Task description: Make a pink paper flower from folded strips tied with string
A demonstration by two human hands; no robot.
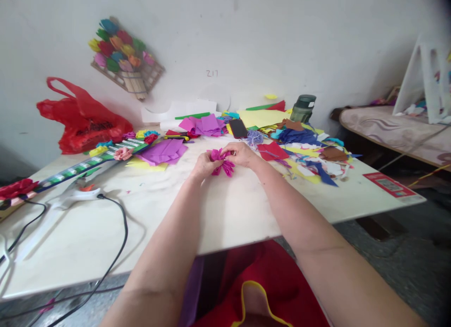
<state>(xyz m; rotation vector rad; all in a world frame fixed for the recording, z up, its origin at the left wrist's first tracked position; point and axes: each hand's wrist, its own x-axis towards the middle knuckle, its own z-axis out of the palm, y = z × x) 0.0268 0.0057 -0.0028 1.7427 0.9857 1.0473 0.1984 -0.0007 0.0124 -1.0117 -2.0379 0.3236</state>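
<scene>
A pale table (225,214) by a white wall carries bright paper scraps; at its middle, the left hand (203,166) and right hand (243,154) pinch a pink crepe flower (221,161), fingers closed on it; it looks light, soft and easily torn, best held at its gathered centre

Both hands meet mid-table, left hand (203,167) and right hand (242,154) touching the paper flower (221,161) between them; a phone (238,128) lies just behind the right hand; paper scraps (310,153) spread to its right; the glue gun (75,194) and its cable (120,223) sit well left of the left hand; a plastic bag (82,118) sits further back left on the table (225,214).
</scene>
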